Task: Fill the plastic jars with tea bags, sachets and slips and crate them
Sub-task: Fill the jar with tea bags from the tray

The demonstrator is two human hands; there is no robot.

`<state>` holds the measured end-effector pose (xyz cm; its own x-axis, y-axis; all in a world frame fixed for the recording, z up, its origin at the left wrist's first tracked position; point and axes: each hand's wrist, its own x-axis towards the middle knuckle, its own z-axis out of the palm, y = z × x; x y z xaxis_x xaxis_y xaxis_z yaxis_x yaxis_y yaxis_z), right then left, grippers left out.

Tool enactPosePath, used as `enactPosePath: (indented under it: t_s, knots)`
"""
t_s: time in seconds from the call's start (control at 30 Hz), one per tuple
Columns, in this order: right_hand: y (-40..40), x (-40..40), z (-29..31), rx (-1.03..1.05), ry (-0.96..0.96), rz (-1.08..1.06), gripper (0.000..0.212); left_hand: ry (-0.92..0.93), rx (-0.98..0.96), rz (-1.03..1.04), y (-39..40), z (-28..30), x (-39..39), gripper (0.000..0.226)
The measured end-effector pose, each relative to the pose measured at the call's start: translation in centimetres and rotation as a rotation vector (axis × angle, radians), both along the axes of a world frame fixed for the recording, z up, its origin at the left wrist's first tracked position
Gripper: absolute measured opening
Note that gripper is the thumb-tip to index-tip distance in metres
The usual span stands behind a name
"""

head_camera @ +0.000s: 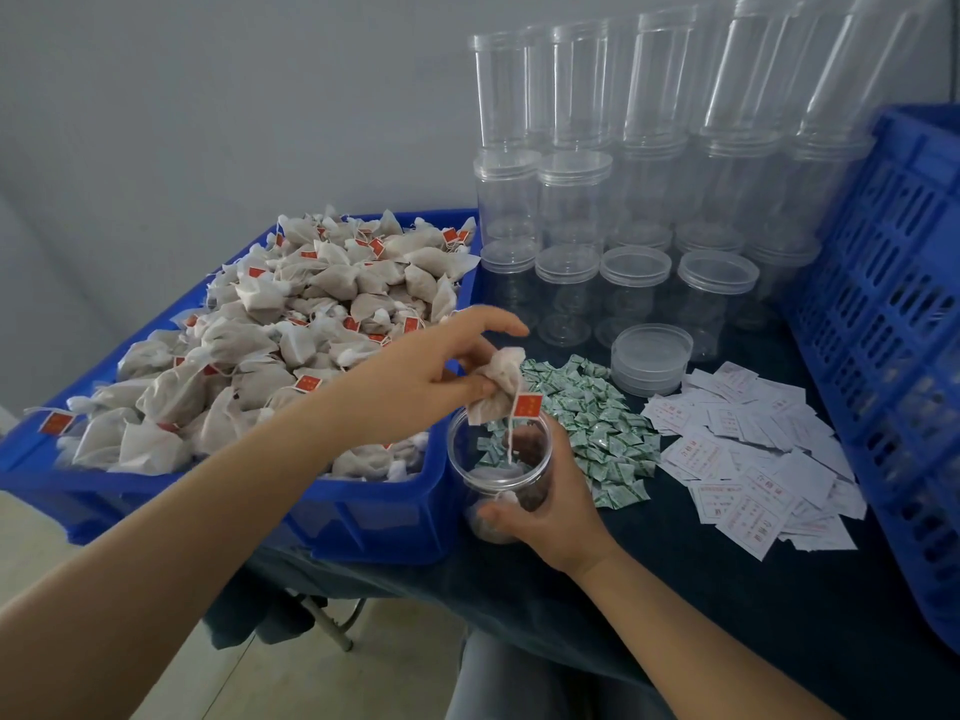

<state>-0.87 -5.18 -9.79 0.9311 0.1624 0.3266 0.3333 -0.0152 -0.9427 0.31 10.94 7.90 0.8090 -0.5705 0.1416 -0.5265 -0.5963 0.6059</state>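
Observation:
My right hand (550,504) grips an open clear plastic jar (483,462) at the table's front edge, tilted toward me, with a few tea bags inside. Just above the jar's mouth my left hand (431,376) pinches a beige tea bag (498,389); its red tag (527,406) and string dangle into the opening. A blue bin (374,517) on the left is heaped with tea bags (291,335). Green-and-white sachets (597,423) lie in a pile right of the jar, and white paper slips (748,459) are spread further right.
Stacked clear lidded jars (639,200) fill the back of the dark table. Loose clear lids (652,358) sit in a small stack behind the sachets. A large blue slatted crate (893,324) stands on the right. My knee shows below the table edge.

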Motion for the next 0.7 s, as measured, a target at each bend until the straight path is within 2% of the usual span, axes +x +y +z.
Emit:
enactPosePath:
  t_s: [0.13,0.27,0.4,0.63,0.7]
  knots:
    - [0.0,-0.1,0.5,0.021,-0.018,0.026,0.075,-0.155,0.208,-0.025,-1.1,-1.5,-0.1,0.038]
    - [0.1,-0.1,0.5,0.038,-0.027,0.014,0.088,-0.223,0.280,-0.025,-1.8,-2.8,-0.3,0.029]
    - [0.0,0.0,0.2,0.021,-0.036,0.018,0.091,-0.275,0.375,-0.003,-2.5,-3.6,-0.5,0.018]
    - [-0.1,0.1,-0.1,-0.002,-0.032,-0.003,0.089,-0.053,0.370,-0.007,-4.1,-3.8,-0.2,0.001]
    - [-0.1,0.1,-0.1,0.001,-0.032,-0.006,0.088,-0.002,0.377,0.002,-4.4,-3.9,0.1,0.006]
